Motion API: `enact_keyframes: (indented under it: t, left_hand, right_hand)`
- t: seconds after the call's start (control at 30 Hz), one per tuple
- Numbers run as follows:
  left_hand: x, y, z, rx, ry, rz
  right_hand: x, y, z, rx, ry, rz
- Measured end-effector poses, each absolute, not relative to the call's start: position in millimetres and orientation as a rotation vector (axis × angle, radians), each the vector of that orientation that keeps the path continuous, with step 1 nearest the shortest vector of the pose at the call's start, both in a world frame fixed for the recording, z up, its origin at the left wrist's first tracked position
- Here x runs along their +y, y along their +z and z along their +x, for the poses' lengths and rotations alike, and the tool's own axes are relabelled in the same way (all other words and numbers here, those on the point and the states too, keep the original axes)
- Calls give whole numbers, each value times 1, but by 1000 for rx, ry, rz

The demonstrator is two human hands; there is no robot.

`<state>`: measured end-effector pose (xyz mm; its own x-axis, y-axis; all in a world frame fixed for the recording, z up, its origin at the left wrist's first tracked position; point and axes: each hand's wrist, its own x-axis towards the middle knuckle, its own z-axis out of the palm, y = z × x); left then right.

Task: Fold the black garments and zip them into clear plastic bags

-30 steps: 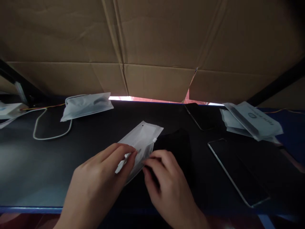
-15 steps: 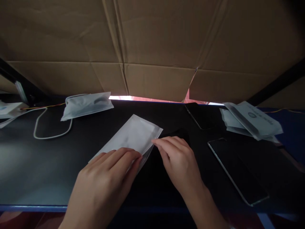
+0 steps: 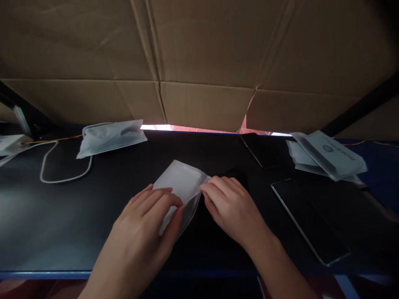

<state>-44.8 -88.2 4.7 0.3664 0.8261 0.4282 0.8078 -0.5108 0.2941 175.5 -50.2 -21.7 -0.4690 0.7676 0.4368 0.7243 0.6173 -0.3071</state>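
A frosted white pouch point(image 3: 181, 178) lies at the middle of the black table, with one long edge parted into a gap facing me. My left hand point(image 3: 143, 224) covers its near left part, thumb and forefinger pinching the upper layer at the opening. At the opening's far right end, my right hand point(image 3: 229, 203) has the pouch edge between thumb and fingertips. Whatever may be inside the pouch is not visible.
The black table point(image 3: 52, 220) carries a filled white pouch point(image 3: 112, 137) on a white cable point(image 3: 50, 181) at left. To the right are a dark phone point(image 3: 258, 149), another phone in a clear case point(image 3: 308, 220) and stacked printed pouches point(image 3: 333, 153). Cardboard point(image 3: 199, 58) stands behind.
The pouch has been drawn slightly toward me and its opening gapes wider. My left hand has shifted right along it, while my right hand keeps its hold near the corner.
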Motion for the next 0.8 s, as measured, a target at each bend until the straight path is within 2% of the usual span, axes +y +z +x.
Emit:
enact_keyframes:
  t: [0.23,0.43,0.57,0.7,0.8]
  left_hand:
    - [-80,-8,-40,1621,803,2407]
    - [-71,-13,-43,1688,727,2369]
    - [-67,-13,-46,1689,660,2268]
    - [-67,-16,-38,1695,694,2146]
    - [-69,-16,-28,1700,747,2137]
  right_hand:
    - [-64,-22,200,-2013,8,-1516]
    - [-94,-15,228,-2558,290,-1201]
    - [-92,-25,246,-2731,319,-1131]
    - [-81,-43,245,-2613,204,-1082]
    - [-82,-48,230,-2293,198,-1129]
